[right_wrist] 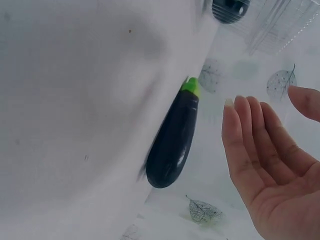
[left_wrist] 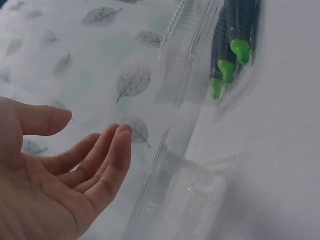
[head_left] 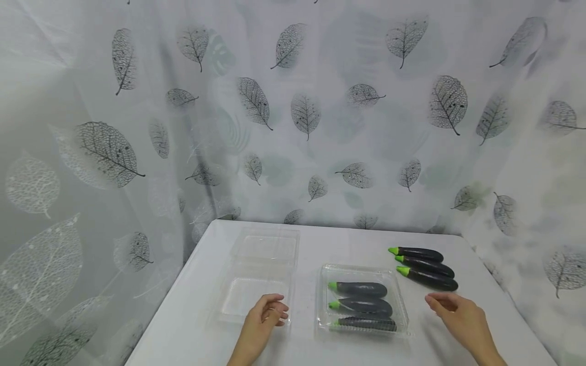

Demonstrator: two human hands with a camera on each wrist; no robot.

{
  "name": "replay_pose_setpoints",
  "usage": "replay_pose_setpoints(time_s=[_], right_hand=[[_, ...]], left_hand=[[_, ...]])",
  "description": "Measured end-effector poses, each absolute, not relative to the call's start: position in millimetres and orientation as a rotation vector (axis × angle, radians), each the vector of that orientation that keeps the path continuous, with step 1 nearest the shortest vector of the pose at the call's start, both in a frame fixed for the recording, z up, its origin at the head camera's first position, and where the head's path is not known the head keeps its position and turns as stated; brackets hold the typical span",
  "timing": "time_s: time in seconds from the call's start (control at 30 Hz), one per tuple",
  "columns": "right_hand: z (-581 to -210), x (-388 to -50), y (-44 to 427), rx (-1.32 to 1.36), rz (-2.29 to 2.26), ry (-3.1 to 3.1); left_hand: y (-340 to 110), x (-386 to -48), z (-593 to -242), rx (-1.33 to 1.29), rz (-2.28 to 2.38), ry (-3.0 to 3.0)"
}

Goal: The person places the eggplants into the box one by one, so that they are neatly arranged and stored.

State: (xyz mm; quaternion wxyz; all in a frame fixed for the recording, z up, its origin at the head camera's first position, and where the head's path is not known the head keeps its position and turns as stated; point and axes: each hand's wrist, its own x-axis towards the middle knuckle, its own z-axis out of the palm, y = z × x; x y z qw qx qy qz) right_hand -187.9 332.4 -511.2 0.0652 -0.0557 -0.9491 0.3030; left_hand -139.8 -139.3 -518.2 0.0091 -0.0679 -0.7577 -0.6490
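Three dark eggplants with green stems (head_left: 366, 305) lie side by side in a clear plastic box (head_left: 403, 314), its lid down over them. Outside it, at the back right, are three more eggplants (head_left: 428, 278); one eggplant (right_wrist: 175, 137) shows in the right wrist view. My left hand (head_left: 260, 325) hovers over the near edge of an open clear box (head_left: 229, 305), fingers loosely bent, holding nothing. My right hand (head_left: 464, 323), empty with relaxed fingers, is just in front of the loose eggplants, right of the closed box.
The open box, with its lid (head_left: 270, 246) laid back behind it, stands at the left of the white table (head_left: 183, 330). A leaf-patterned curtain (head_left: 329, 127) hangs behind the table and along both sides.
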Motion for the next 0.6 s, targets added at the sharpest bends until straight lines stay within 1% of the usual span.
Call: replay_pose_setpoints(time_s=[0.33, 0.6], right_hand=[[-530.2, -203.5, 338.7, 0.023, 0.731, -2.612], [-540.5, -223.5, 351.7, 0.114, 0.637, -2.584]], left_hand=[[-189.8, -154.9, -520.1, 0.196, -1.642, -2.246], [-230.8, -163.7, -525.6, 0.311, -1.438, -2.231]])
